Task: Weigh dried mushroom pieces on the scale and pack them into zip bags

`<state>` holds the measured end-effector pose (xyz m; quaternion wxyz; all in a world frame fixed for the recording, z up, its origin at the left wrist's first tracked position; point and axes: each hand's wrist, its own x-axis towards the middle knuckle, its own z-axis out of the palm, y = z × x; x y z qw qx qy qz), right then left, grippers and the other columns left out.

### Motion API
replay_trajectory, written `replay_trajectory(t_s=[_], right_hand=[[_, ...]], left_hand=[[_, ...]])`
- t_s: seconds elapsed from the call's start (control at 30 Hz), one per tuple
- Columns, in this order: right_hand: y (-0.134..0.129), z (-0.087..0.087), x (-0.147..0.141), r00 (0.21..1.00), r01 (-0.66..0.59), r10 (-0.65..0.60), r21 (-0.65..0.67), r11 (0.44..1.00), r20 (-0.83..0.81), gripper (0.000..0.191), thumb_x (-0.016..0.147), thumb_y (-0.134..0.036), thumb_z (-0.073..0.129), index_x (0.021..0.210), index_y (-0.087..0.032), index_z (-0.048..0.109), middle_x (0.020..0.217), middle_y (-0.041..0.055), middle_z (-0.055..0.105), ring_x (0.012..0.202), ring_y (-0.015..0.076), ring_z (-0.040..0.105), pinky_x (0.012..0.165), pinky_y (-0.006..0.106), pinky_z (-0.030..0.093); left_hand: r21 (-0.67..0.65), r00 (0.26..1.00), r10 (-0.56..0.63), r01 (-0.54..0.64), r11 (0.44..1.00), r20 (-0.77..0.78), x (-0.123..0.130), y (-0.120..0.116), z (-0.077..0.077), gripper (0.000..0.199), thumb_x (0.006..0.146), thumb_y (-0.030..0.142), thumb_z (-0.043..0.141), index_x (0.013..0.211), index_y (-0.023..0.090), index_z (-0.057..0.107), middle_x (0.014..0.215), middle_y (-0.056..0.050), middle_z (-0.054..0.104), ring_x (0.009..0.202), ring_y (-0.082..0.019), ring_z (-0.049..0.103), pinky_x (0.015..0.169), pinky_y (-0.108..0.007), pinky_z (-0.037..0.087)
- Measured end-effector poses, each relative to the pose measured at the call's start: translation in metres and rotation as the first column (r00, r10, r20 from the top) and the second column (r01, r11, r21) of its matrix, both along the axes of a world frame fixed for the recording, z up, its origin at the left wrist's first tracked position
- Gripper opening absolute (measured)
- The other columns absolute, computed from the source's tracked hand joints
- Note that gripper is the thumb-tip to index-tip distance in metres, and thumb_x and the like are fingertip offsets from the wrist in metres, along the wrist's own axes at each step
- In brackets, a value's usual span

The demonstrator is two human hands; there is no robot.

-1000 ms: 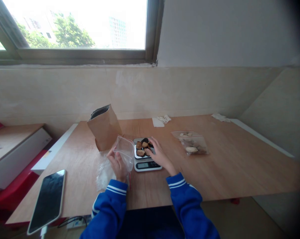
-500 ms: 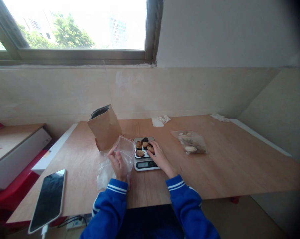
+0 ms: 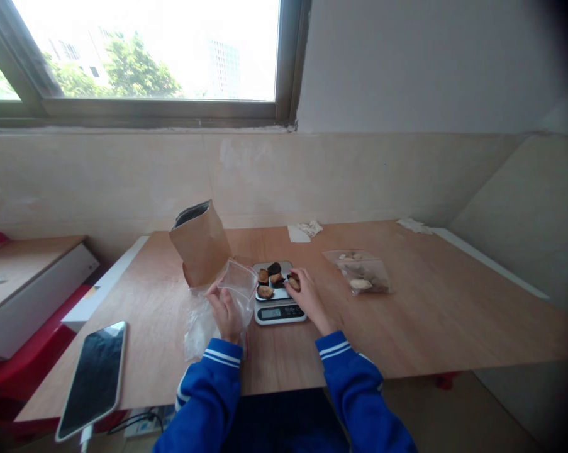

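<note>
Fingers (image 3: 299, 277) of the right hand (image 3: 311, 302) pinch a wrinkled brown dried piece (image 3: 294, 284), with a clear plastic zip bag (image 3: 237, 284) held open to its left by the left hand (image 3: 226, 316).

Between the kitchen scale (image 3: 280, 313) and the zip bag (image 3: 361, 274) at centre right, a gap of wooden tabletop (image 3: 429, 308) lets a hand pass rightward, while the upright paper bag (image 3: 201, 245) stands in the way toward the upper left and a phone (image 3: 92, 371) lies at lower left.

smartphone (image 3: 92, 371), face-up on wooden table (image 3: 429, 302) | kraft paper bag (image 3: 201, 244), standing | crumpled tissue (image 3: 311, 228), by far edge
</note>
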<state>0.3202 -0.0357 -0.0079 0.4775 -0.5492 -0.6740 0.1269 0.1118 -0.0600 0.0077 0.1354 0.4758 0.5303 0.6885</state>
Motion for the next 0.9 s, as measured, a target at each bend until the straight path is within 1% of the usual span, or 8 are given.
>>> replay_trajectory(t_s=[0.17,0.23,0.37,0.5,0.6,0.67,0.8,0.9], right_hand=[[0.004,-0.005,0.004,0.991,0.060,-0.057,0.018,0.998,-0.123,0.028,0.078,-0.028,0.058,0.103,-0.017,0.057,0.102,0.0092,0.054,0.099,0.0230,0.057,0.090,0.040,0.047],[0.004,-0.004,0.004,0.986,0.087,-0.084,0.018,0.996,-0.142,0.029,0.078,-0.027,0.057,0.105,-0.018,0.056,0.103,0.0094,0.055,0.099,0.0228,0.057,0.090,0.040,0.047],[0.003,0.003,0.001,0.989,0.081,-0.080,0.005,0.997,-0.121,0.030,0.081,-0.023,0.048,0.109,-0.018,0.054,0.106,0.0106,0.060,0.101,0.0224,0.058,0.090,0.041,0.047],[0.000,0.016,0.000,0.994,0.071,-0.072,-0.015,0.997,-0.084,0.028,0.080,-0.022,0.048,0.106,-0.018,0.056,0.105,0.0103,0.063,0.099,0.0230,0.060,0.089,0.042,0.047],[-0.005,0.035,-0.006,0.987,0.042,-0.046,-0.034,0.999,-0.152,0.029,0.081,-0.026,0.052,0.108,-0.019,0.056,0.103,0.0089,0.064,0.097,0.0224,0.061,0.087,0.041,0.048],[-0.010,0.054,-0.014,0.971,-0.024,0.018,-0.025,0.999,-0.240,0.030,0.081,-0.027,0.055,0.110,-0.020,0.055,0.103,0.0082,0.064,0.096,0.0210,0.062,0.087,0.039,0.049],[-0.023,0.098,-0.037,0.892,-0.243,0.236,0.032,0.970,-0.386,0.034,0.081,-0.030,0.060,0.114,-0.021,0.054,0.106,0.0070,0.064,0.098,0.0177,0.062,0.088,0.032,0.049],[-0.032,0.120,-0.050,0.839,-0.429,0.403,0.012,0.903,-0.367,0.037,0.082,-0.029,0.061,0.117,-0.022,0.054,0.107,0.0048,0.064,0.097,0.0160,0.062,0.085,0.030,0.050]], left_hand=[[0.014,1.000,-0.007,0.007,1.000,-0.004,0.000,0.001,0.000,0.036,0.091,0.044,0.039,0.113,0.017,0.048,0.114,-0.019,0.059,0.108,-0.028,0.057,0.092,-0.047,0.043],[0.015,1.000,-0.010,0.010,1.000,0.002,-0.001,0.001,-0.001,0.036,0.091,0.045,0.041,0.112,0.017,0.049,0.113,-0.019,0.059,0.108,-0.028,0.057,0.092,-0.047,0.043],[0.024,1.000,-0.014,0.014,1.000,0.001,-0.001,0.002,-0.003,0.036,0.090,0.045,0.042,0.111,0.018,0.051,0.113,-0.017,0.058,0.110,-0.027,0.056,0.094,-0.045,0.043],[0.031,0.999,-0.018,0.017,0.999,0.027,-0.002,0.002,-0.003,0.034,0.090,0.045,0.043,0.110,0.019,0.051,0.111,-0.016,0.060,0.108,-0.027,0.057,0.092,-0.045,0.044],[0.020,0.999,-0.029,0.028,0.999,0.026,-0.002,0.002,-0.004,0.034,0.090,0.044,0.043,0.112,0.019,0.050,0.111,-0.017,0.059,0.107,-0.027,0.058,0.092,-0.047,0.044],[0.012,0.999,-0.044,0.044,0.999,0.009,-0.002,0.002,-0.004,0.035,0.091,0.044,0.042,0.113,0.017,0.049,0.112,-0.017,0.059,0.107,-0.027,0.057,0.092,-0.048,0.044],[0.016,0.997,-0.067,0.067,0.998,-0.026,-0.001,0.000,-0.005,0.036,0.090,0.045,0.043,0.113,0.018,0.051,0.113,-0.016,0.060,0.107,-0.027,0.058,0.092,-0.046,0.043],[0.036,0.996,-0.071,0.073,0.997,-0.057,0.000,-0.002,-0.005,0.034,0.091,0.044,0.042,0.113,0.018,0.051,0.111,-0.015,0.061,0.105,-0.025,0.059,0.092,-0.045,0.044]])
